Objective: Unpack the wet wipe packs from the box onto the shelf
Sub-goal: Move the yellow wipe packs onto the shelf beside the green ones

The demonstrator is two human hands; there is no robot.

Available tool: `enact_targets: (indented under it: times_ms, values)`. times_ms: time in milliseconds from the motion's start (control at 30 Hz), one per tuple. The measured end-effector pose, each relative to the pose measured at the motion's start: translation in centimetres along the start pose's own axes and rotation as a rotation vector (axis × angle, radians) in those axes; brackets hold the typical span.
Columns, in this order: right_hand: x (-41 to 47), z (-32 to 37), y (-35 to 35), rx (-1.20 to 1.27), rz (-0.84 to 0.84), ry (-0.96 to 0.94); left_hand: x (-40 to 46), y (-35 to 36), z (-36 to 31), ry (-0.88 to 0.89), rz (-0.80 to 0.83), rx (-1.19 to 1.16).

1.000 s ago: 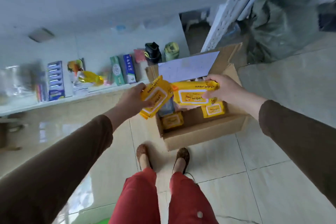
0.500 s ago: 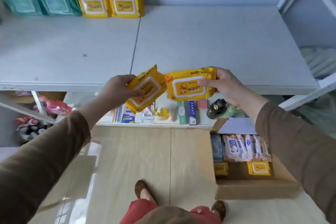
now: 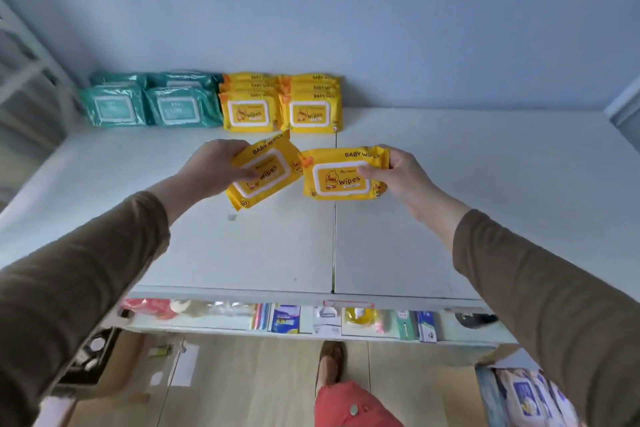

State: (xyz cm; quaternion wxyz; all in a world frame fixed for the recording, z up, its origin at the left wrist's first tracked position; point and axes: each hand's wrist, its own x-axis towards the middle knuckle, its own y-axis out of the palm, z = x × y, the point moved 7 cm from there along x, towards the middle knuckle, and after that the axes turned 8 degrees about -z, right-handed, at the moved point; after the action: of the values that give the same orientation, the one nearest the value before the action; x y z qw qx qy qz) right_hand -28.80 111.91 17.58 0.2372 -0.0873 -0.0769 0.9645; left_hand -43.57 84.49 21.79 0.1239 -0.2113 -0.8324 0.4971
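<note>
Here the left hand (image 3: 211, 168) grasps one yellow plastic baby-wipes pack (image 3: 265, 170) and the right hand (image 3: 398, 173) grasps a second same pack (image 3: 341, 173), both above the white shelf board (image 3: 450, 201), just before the yellow stacks (image 3: 280, 104), probably to join these.

Two yellow wipe packs are hanging over the white shelf (image 3: 450, 218): the left pack (image 3: 265, 168) is tilting, the right pack (image 3: 341, 173) is sitting level.
</note>
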Motion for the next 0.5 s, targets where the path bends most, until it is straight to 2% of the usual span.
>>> enact_targets:
  times_ms: [133,333,500]
  values:
    - [7.8,0.1,2.3,0.067,-0.013,0.023,6.9,-1.1,3.2,-0.037,-0.021,0.063]
    - [15.6,-0.1,5.2,0.114,-0.018,0.063,15.0,-1.0,6.8,-0.078,0.039,0.17]
    - [19.0,-1.6,6.5,0.105,-0.046,0.081,19.9,0.3,6.6,0.069,0.092,0.196]
